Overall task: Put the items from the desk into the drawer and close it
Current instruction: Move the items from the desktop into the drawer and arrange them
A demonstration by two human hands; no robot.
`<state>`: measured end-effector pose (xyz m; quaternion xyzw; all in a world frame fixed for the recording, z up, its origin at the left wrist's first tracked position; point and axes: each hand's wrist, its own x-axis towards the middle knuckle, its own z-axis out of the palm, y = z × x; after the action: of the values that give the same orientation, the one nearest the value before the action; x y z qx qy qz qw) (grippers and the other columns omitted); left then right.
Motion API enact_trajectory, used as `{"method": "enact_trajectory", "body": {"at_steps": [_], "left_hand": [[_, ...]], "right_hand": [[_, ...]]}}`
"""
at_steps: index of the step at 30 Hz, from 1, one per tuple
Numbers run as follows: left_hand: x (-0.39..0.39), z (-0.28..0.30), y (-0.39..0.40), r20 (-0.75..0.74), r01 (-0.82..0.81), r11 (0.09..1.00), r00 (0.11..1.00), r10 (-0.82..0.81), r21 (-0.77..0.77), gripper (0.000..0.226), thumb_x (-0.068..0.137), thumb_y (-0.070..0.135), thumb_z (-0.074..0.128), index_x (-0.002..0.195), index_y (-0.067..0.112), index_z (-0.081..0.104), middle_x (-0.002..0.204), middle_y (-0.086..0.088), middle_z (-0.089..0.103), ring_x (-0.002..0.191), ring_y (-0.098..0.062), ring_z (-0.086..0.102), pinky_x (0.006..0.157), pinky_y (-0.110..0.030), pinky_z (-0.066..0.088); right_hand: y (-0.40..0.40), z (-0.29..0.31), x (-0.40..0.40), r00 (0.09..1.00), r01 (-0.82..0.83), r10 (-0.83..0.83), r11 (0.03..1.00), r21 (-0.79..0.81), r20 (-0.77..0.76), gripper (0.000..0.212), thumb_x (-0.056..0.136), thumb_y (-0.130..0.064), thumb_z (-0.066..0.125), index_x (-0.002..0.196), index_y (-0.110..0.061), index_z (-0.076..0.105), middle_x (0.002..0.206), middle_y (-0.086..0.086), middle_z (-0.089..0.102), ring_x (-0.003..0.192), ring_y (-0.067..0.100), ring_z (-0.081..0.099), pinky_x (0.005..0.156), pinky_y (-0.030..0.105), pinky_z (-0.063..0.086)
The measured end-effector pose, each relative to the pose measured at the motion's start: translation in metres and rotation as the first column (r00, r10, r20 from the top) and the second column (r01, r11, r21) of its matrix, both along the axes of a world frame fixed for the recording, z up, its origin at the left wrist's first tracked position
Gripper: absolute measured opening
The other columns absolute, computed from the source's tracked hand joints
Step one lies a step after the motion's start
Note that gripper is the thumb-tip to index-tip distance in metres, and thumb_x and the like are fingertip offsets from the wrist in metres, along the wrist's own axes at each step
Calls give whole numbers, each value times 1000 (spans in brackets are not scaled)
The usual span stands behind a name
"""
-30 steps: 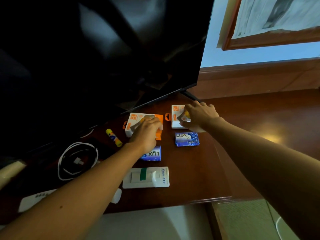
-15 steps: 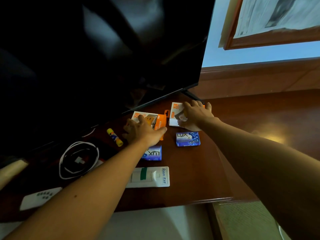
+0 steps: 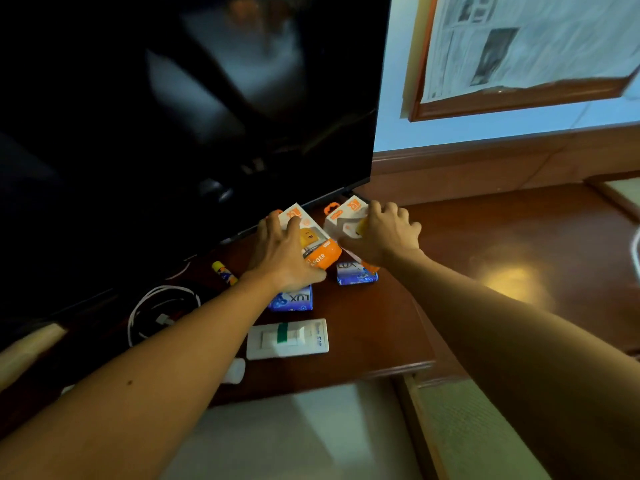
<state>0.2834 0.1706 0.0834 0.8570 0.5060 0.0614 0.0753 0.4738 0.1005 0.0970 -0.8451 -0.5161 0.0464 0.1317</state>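
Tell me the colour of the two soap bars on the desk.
Blue wrappers with white LUX lettering: one soap bar by the left wrist, the other under the right; head view.

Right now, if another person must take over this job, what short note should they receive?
Left hand: grips the left charger box, lifted at the desk's back.
Right hand: grips the right charger box, also raised.
On the desk: two Lux soap bars, a white blister pack, a coiled white cable, a glue stick, a small white bottle.
Done: nothing stowed yet; no drawer is in view.
Left: stow both boxes, then the rest, then close the drawer.
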Motion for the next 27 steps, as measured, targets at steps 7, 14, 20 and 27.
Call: {"method": "enact_trajectory", "body": {"at_steps": [7, 14, 20, 27], "left_hand": [[-59, 27, -84, 15, 187, 981, 982, -186, -48, 123, 53, 66, 77, 151, 23, 17, 159, -8, 5, 146, -34, 6, 112, -51, 29], [-128, -3, -190, 28, 294, 945, 956, -293, -144, 120, 53, 62, 75, 150, 24, 17, 159, -7, 4, 147, -34, 3, 116, -52, 25], [-169, -48, -259, 15, 366, 890, 926, -377, -270, 123, 55, 64, 74, 153, 30, 8, 162, 1, -10, 149, -26, -9, 117, -47, 22], [-187, -109, -288, -63, 395, 832, 890, -452, -390, 125, 56, 70, 70, 156, 25, 9, 161, -3, -9, 149, -27, -7, 120, -46, 20]], "right_hand": [[-102, 18, -70, 956, 239, -243, 970, -42, -164, 106, 68, -91, 43, 142, -15, 38, 138, 15, 44, 127, 39, 41, 95, 57, 36], [-209, -6, -139, 914, 303, -344, 932, -199, -217, 103, 66, -88, 48, 141, -18, 39, 139, 15, 43, 130, 38, 39, 99, 60, 35], [-275, -46, -184, 900, 311, -375, 910, -275, -222, 106, 66, -91, 44, 144, -20, 36, 139, 14, 42, 131, 38, 38, 100, 59, 34], [-308, -114, -213, 901, 333, -410, 862, -383, -139, 119, 63, -102, 20, 143, -16, 37, 141, 18, 43, 129, 40, 42, 101, 54, 34]]}}
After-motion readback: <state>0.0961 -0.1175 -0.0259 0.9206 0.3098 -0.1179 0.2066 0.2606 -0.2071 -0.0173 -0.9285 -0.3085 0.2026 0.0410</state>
